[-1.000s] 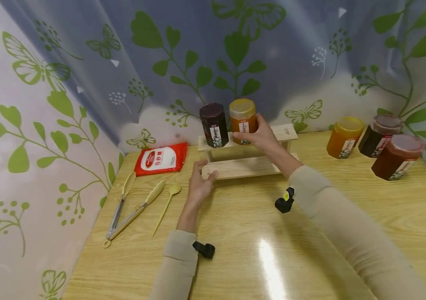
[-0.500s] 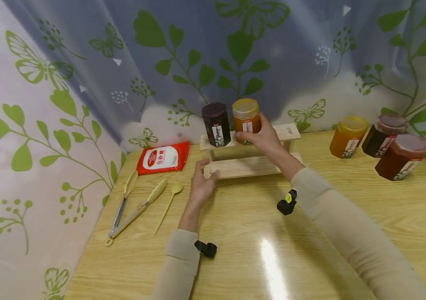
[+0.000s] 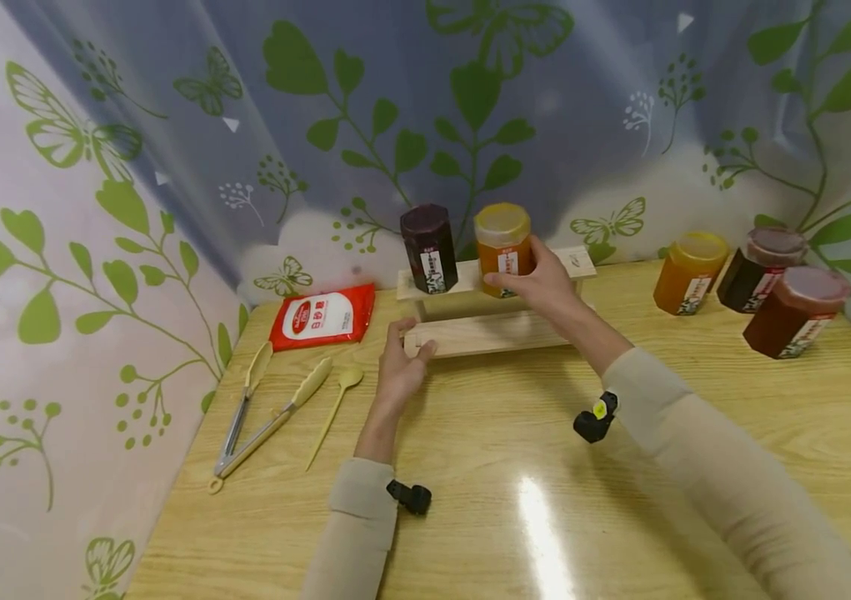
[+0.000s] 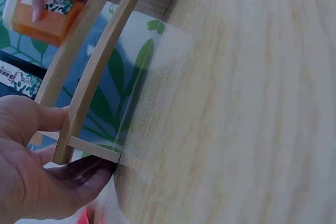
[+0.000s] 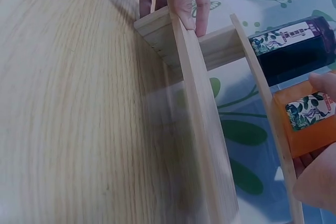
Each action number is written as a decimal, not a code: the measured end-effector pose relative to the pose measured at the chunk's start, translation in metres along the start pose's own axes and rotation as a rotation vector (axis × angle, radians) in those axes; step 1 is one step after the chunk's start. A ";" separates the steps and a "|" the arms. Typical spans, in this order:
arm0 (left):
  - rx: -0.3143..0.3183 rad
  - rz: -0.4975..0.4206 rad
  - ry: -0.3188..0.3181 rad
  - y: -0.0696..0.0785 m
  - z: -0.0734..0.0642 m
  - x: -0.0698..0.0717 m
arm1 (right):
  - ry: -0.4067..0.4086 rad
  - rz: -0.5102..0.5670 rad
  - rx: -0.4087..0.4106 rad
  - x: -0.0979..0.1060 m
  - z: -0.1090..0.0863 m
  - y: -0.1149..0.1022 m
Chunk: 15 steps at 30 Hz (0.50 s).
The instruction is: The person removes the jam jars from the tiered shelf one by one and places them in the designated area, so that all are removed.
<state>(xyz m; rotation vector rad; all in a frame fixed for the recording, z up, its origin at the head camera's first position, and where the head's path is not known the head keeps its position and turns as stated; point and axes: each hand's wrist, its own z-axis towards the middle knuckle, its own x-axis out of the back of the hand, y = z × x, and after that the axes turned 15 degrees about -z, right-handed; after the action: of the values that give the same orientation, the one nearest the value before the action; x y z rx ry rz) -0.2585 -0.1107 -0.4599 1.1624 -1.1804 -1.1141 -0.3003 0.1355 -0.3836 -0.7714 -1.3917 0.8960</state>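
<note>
A two-step wooden rack (image 3: 493, 333) stands near the back of the table. On its upper step, at the left, is a dark purple jam jar (image 3: 428, 250). Right of it, an orange jam jar (image 3: 503, 250) with a yellow lid stands upright at that step, gripped by my right hand (image 3: 545, 283) with the thumb across its front. My left hand (image 3: 398, 367) holds the left end of the rack's lower step. In the left wrist view, the left thumb (image 4: 52, 119) lies over the step's end while the fingers reach underneath.
Three more jars, one orange (image 3: 690, 275), one dark (image 3: 758, 271) and one red (image 3: 796, 312), cluster at the right. A red and white packet (image 3: 322, 318), open tongs (image 3: 260, 433) and a yellow spoon (image 3: 332, 417) lie at the left. A patterned curtain (image 3: 365, 125) hangs behind.
My right hand has moved the orange jar rightward along the upper step, widening its gap from the dark jar. My left hand keeps its hold on the rack.
</note>
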 end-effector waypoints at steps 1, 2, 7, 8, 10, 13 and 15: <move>0.000 -0.001 -0.001 0.000 0.000 0.000 | -0.001 0.006 0.000 0.002 -0.002 0.001; -0.001 -0.001 -0.002 0.001 0.000 0.000 | -0.003 0.013 0.000 0.004 -0.004 0.001; -0.005 -0.004 -0.001 0.002 0.000 -0.001 | -0.004 0.047 0.014 0.013 -0.014 0.005; -0.006 -0.006 0.000 0.002 0.001 -0.002 | -0.004 0.053 0.017 0.014 -0.016 0.005; -0.003 -0.006 0.003 0.001 0.001 -0.002 | -0.002 0.057 0.019 0.017 -0.020 0.005; 0.007 -0.005 0.008 0.000 0.001 -0.001 | -0.002 0.052 0.010 0.021 -0.026 0.005; 0.012 -0.003 0.010 -0.001 0.001 -0.001 | -0.002 0.042 -0.001 0.025 -0.030 0.006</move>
<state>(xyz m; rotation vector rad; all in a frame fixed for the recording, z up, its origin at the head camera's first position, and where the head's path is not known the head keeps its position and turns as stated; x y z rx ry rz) -0.2592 -0.1095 -0.4608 1.1775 -1.1798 -1.1034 -0.2716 0.1625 -0.3781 -0.8033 -1.3819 0.9285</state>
